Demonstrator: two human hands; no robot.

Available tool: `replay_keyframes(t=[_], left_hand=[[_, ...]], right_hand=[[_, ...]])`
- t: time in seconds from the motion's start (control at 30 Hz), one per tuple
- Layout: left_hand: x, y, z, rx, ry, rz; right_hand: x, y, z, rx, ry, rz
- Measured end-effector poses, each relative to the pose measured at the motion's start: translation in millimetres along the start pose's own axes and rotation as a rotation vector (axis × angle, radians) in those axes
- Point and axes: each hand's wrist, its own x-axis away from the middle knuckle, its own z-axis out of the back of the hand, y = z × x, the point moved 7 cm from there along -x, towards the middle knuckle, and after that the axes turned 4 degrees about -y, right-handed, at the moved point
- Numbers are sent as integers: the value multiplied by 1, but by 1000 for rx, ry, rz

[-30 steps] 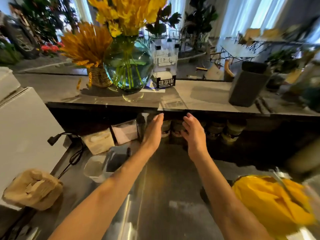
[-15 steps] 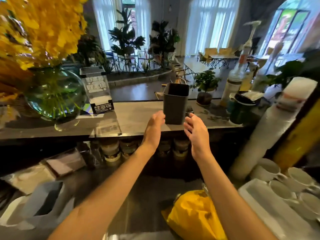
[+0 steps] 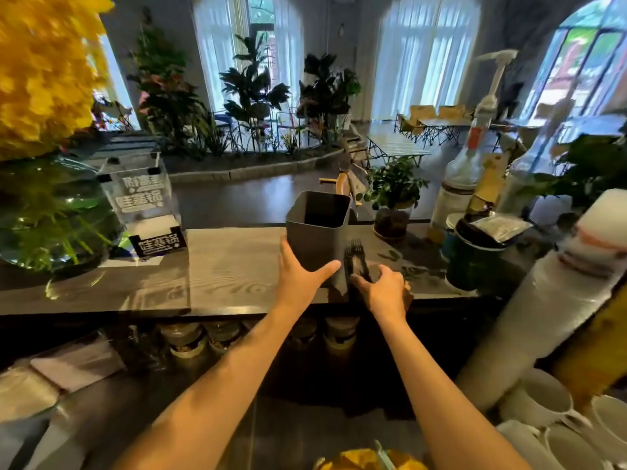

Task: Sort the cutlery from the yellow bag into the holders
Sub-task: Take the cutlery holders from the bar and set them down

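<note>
A tall grey square holder (image 3: 319, 232) stands empty on the raised wooden counter (image 3: 230, 276). My left hand (image 3: 298, 279) holds its lower left corner, thumb stretched across the front face. Just right of it, black forks (image 3: 353, 254) stand tines up. My right hand (image 3: 383, 293) curls round their lower part and hides what they stand in. The top of the yellow bag (image 3: 359, 461) shows at the bottom edge, between my forearms.
A glass vase of yellow flowers (image 3: 51, 215) and a clear acrylic box (image 3: 142, 198) stand left on the counter. To the right are a small potted plant (image 3: 393, 198), a dark green cup (image 3: 475, 262), a pump bottle (image 3: 464, 171), stacked paper cups (image 3: 549, 300) and white mugs (image 3: 549, 401).
Both hands moved forward from mid-air onto the counter. The left one took hold of the grey holder and the right one closed round the black forks. My view rose and turned right.
</note>
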Motion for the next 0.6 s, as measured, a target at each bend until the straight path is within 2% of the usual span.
replay_keyframes(t=[0.1,0.33,0.6], left_hand=[[-11,-2,-10,-65,91,-72],[-27,-7,-19,-177,268,-46],[-32,-15,-1,-105,286,-57]], right_hand=[[-15,-7,-10,304,41,28],[-39,-5,-8,341,-20,17],[-37,-13,-9,472,-91,89]])
